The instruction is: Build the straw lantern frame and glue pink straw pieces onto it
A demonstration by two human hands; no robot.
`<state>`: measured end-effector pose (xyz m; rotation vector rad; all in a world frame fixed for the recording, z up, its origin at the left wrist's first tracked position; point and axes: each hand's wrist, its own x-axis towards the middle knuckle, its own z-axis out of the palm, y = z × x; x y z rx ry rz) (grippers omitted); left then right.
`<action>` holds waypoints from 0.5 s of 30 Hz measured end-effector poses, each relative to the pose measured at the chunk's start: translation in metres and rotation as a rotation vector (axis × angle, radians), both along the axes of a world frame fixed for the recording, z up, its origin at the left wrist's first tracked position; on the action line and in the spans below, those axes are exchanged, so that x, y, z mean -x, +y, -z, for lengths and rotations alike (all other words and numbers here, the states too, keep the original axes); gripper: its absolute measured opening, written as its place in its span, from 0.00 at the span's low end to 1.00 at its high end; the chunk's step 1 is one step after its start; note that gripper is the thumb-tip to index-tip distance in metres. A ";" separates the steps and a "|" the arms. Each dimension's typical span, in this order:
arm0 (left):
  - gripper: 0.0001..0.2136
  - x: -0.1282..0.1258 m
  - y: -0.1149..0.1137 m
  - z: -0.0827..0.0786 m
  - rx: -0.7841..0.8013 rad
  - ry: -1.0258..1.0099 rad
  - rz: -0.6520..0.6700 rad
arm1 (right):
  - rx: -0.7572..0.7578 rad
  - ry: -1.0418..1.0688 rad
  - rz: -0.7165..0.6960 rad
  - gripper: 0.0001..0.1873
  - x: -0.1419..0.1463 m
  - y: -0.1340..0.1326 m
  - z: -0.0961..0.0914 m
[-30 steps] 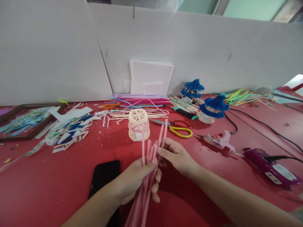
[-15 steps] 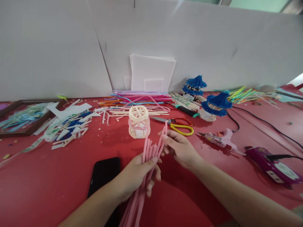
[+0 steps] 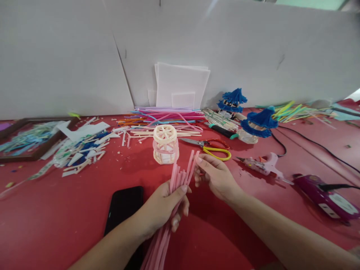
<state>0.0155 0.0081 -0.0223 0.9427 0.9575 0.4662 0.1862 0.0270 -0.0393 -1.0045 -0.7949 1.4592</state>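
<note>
A bundle of long pink pipe cleaners [image 3: 159, 245] is gripped in my left hand [image 3: 165, 204], its uneven tips pointing up and away from me. My right hand [image 3: 215, 174] pinches the upper end of a pink pipe cleaner at the bundle's right side, thumb and forefinger together. Just beyond the tips stands a small cream lattice cylinder [image 3: 165, 135] with a pink band round its middle. Scissors [image 3: 216, 153] with a yellow and a red handle lie behind my right hand. A black phone [image 3: 123, 206] rests beside my left forearm, partly covered by it.
Colourful pipe cleaners [image 3: 163, 117] lie at the back before white sheets [image 3: 182, 84]. Two blue-roofed models [image 3: 232, 100] stand back right. A pink glue gun [image 3: 263, 165] and a purple power strip [image 3: 323, 198] with cables lie right. Scraps [image 3: 84, 150] and a brown frame [image 3: 39, 150] are left.
My right hand has shifted slightly down and right with the pipe cleaner tip, and a second tip now shows apart beside it. My left hand keeps its grip on the bundle.
</note>
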 end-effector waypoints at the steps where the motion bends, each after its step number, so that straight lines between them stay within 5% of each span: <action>1: 0.15 -0.001 0.000 0.000 -0.009 0.022 -0.002 | -0.015 -0.021 0.014 0.17 0.000 0.000 0.000; 15: 0.12 -0.003 0.003 -0.006 -0.036 0.095 0.007 | -0.026 -0.056 -0.046 0.17 0.002 0.000 0.005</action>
